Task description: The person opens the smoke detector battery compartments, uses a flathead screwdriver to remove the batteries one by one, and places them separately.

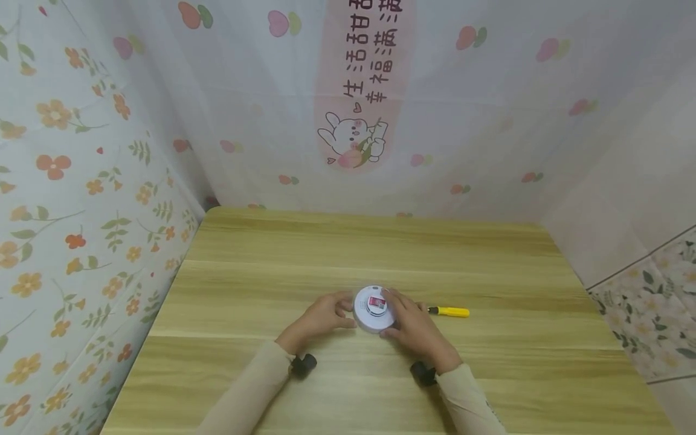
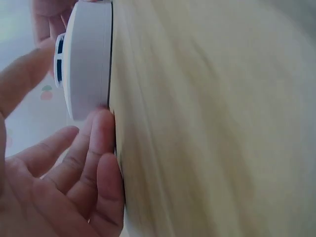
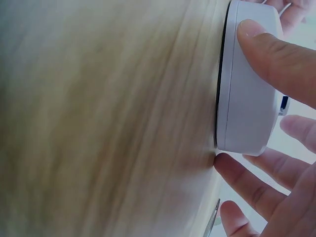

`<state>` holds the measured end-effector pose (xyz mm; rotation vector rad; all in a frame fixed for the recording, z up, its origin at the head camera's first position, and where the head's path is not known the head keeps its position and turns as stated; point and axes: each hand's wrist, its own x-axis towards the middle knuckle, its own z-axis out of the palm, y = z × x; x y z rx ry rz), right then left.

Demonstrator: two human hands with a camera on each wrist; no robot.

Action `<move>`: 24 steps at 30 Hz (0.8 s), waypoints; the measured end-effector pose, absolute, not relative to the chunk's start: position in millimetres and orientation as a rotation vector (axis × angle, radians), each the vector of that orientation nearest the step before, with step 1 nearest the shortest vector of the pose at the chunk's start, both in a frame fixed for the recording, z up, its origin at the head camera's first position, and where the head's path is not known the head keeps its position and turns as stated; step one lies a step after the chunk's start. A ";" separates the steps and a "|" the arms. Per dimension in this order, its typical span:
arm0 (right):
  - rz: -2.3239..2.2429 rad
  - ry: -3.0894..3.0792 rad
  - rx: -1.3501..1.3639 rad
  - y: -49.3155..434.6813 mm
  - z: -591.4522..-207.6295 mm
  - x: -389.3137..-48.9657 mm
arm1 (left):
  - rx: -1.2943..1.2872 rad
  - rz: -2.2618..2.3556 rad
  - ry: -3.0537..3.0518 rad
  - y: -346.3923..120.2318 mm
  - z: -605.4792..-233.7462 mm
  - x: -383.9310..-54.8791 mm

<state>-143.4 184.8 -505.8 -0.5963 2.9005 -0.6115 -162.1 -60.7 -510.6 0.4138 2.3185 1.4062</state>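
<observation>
A round white smoke detector (image 1: pixel 365 319) with a red-and-white label on its raised centre lies flat on the wooden table. On its right side, my right hand (image 1: pixel 415 326) holds it, the thumb (image 3: pixel 269 57) against the side wall and the other fingers around the far edge. My left hand (image 1: pixel 323 315) is at the left side with loosely bent fingers. In the left wrist view, its fingertips (image 2: pixel 102 126) come right up to the detector's lower edge. A screwdriver (image 1: pixel 452 312) with a yellow handle lies just right of my right hand, its tip end partly hidden by the fingers.
The wood-grain table (image 1: pixel 244 272) reaches back to a fruit-print curtain (image 1: pixel 244 90) with a cartoon rabbit. A floral curtain (image 1: pixel 92 211) hangs along the left side. Black straps with small cameras (image 1: pixel 303 365) sit on both wrists.
</observation>
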 end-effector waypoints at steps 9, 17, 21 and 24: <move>-0.640 2.892 -0.575 183.6 -505.0 -143.2 | 0.427 1.337 2.392 -56.1 -514.4 -164.5; -0.691 2.895 -0.553 182.4 -504.2 -142.4 | 0.448 1.315 2.418 -53.4 -512.6 -164.3; -0.728 2.903 -0.561 181.7 -504.5 -142.3 | 0.448 1.318 2.412 -53.7 -511.1 -163.9; -0.757 2.902 -0.561 180.8 -503.8 -142.2 | 0.448 1.324 2.407 -54.2 -510.7 -163.7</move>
